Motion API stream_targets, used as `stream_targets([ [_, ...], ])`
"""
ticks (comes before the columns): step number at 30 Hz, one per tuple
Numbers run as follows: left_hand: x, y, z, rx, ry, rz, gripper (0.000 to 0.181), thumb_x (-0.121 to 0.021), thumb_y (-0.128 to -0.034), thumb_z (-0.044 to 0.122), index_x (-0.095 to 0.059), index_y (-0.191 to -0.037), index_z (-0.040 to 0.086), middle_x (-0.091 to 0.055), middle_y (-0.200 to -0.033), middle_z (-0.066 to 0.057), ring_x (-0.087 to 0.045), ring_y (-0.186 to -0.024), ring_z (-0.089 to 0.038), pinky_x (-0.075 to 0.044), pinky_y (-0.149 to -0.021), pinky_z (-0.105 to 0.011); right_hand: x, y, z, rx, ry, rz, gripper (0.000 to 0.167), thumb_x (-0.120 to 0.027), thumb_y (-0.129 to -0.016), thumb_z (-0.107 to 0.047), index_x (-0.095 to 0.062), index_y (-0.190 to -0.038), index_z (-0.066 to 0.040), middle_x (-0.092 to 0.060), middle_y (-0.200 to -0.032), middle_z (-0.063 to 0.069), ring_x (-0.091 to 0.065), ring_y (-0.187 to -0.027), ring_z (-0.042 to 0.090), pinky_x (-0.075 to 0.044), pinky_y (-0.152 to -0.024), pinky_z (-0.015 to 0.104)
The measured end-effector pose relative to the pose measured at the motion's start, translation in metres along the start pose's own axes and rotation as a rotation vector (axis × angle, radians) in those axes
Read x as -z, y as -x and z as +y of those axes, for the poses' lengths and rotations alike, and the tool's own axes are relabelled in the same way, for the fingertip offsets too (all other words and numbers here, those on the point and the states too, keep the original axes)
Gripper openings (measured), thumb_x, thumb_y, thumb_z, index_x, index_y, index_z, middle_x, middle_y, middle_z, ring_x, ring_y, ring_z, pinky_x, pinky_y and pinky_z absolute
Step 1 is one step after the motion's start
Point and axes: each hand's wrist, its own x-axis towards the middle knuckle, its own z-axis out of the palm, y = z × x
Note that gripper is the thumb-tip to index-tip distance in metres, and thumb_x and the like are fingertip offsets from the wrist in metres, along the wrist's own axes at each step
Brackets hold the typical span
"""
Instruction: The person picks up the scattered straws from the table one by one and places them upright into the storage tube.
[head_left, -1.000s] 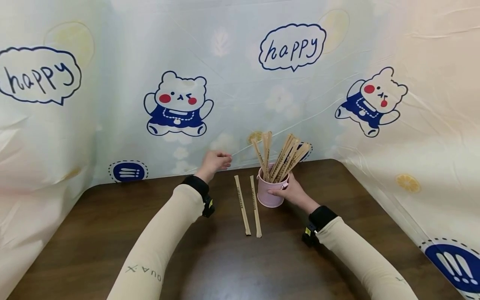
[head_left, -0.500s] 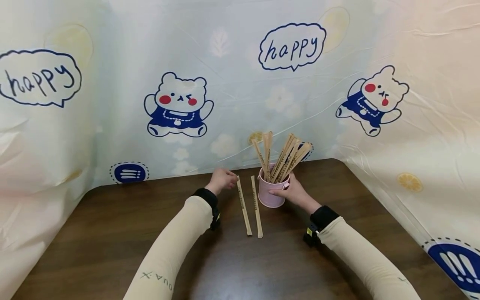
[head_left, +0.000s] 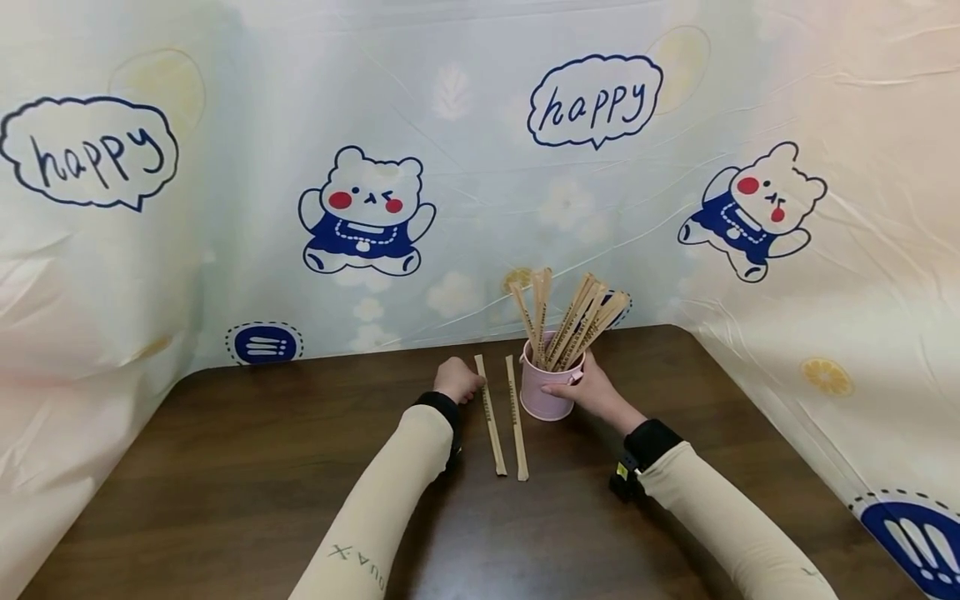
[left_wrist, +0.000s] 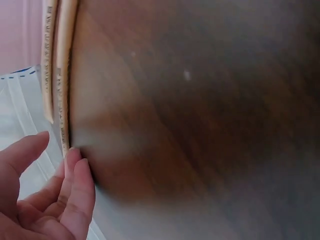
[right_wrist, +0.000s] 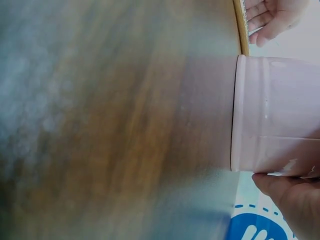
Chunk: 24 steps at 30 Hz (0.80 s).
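Two paper-wrapped straws lie side by side on the brown table: a left straw [head_left: 491, 427] and a right straw [head_left: 517, 425]. My left hand [head_left: 457, 381] is at the far end of the left straw. In the left wrist view, the fingertips [left_wrist: 75, 156] meet that straw while the thumb stands apart from them. A pink bucket [head_left: 543, 398] stands upright to the right, with several wrapped straws [head_left: 573, 329] leaning in it. My right hand [head_left: 595, 392] holds the bucket by its right side, thumb across the front; its other fingers are mostly hidden behind.
The dark brown wooden table [head_left: 262, 467] reaches back to a printed curtain [head_left: 480, 208] with bears and speech bubbles. The curtain also hangs along both sides. Each wrist wears a black band [head_left: 651, 442].
My left hand has come down and to the right, from above the table's far edge to the left straw. My right hand and the bucket stay in place.
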Motion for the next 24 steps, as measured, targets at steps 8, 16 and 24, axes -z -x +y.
stream_targets([
  [8, -0.008, 0.0, 0.008, 0.053, -0.065, 0.09, 0.022, -0.079, -0.0879, 0.017, -0.072, -0.076, -0.001, -0.059, -0.057, -0.005, -0.053, -0.051, -0.017, -0.044, -0.051, -0.026, 0.001, 0.001, 0.001, 0.004, -0.004, -0.005, 0.096, -0.083, -0.084, -0.007, -0.021, -0.157, -0.002, -0.044, -0.151, 0.027, -0.049, -0.136, 0.044, -0.044, -0.113, 0.057],
  [16, -0.013, 0.001, 0.013, 0.084, -0.122, 0.133, 0.022, -0.081, -0.0864, 0.013, -0.077, -0.097, -0.006, -0.076, -0.1, -0.023, -0.074, -0.089, -0.035, -0.063, -0.08, -0.043, 0.001, 0.001, 0.0, -0.045, 0.012, -0.003, 0.097, -0.084, -0.084, -0.011, -0.02, -0.157, -0.001, -0.043, -0.151, 0.028, -0.049, -0.136, 0.045, -0.044, -0.113, 0.058],
  [24, -0.013, -0.006, 0.011, 0.105, -0.114, 0.161, 0.022, -0.081, -0.084, 0.01, -0.077, -0.099, -0.006, -0.076, -0.105, -0.025, -0.074, -0.095, -0.038, -0.063, -0.085, -0.044, 0.0, 0.001, -0.001, -0.027, 0.01, 0.0, 0.095, -0.084, -0.084, -0.011, -0.023, -0.155, -0.001, -0.045, -0.15, 0.028, -0.05, -0.135, 0.044, -0.045, -0.112, 0.057],
])
